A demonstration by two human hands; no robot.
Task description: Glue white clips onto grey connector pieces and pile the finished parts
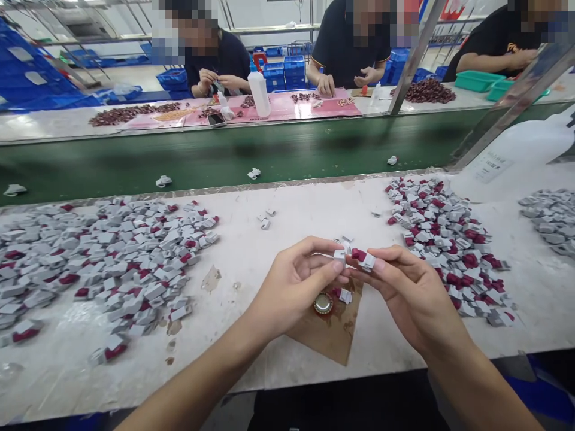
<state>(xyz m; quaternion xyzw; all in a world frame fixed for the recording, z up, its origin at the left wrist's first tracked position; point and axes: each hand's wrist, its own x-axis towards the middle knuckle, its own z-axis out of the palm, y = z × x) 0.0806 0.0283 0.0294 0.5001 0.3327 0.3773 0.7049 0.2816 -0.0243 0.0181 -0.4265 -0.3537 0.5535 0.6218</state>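
My left hand [299,281] pinches a small grey plastic part [339,257] between thumb and forefinger. Close by on the right, my right hand [411,293] holds a grey-and-maroon plastic part [363,258], its maroon end turned toward the left hand's part. A narrow gap seems to lie between the two pieces. Below the fingers is a brown cardboard piece [335,344] with wet-looking stains. On it rest a bottle cap [323,304], hollow side up, and another grey-and-maroon part [345,296]. Some loose grey pieces lie just beyond my fingertips, partly hidden.
Heaps of grey-and-maroon parts lie left [135,257] and right [449,239], with a grey pile [552,218] farther right. A large white jug [516,152] stands behind. Beyond runs a green conveyor belt [278,143] carrying several parts. Three co-workers sit across it.
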